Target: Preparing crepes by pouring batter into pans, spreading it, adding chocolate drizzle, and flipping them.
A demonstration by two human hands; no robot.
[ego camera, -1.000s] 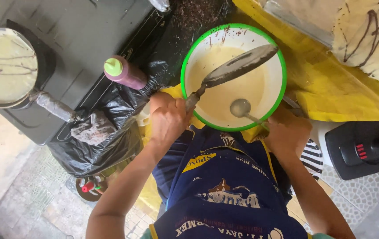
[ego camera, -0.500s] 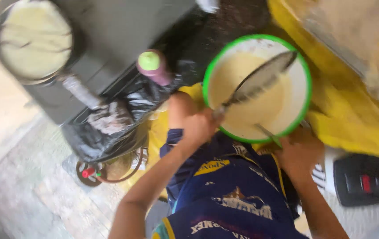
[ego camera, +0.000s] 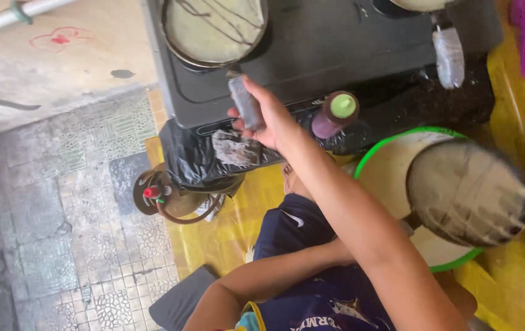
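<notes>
The left hand is hidden behind the right forearm (ego camera: pixel 360 227); the pan (ego camera: pixel 213 27) is cut off at top.

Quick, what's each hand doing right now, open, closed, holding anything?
Left hand: hidden behind the right forearm, so it cannot be told.
Right hand: closed around the handle of the pan on the stove.

One head-worn camera looks steeply down from close above the person's chest and arms. It faces the black stove (ego camera: pixel 336 55) at the frame's top, with the tiled floor (ego camera: pixel 60 233) left and the green-rimmed bowl (ego camera: pixel 397 138) right.
</notes>
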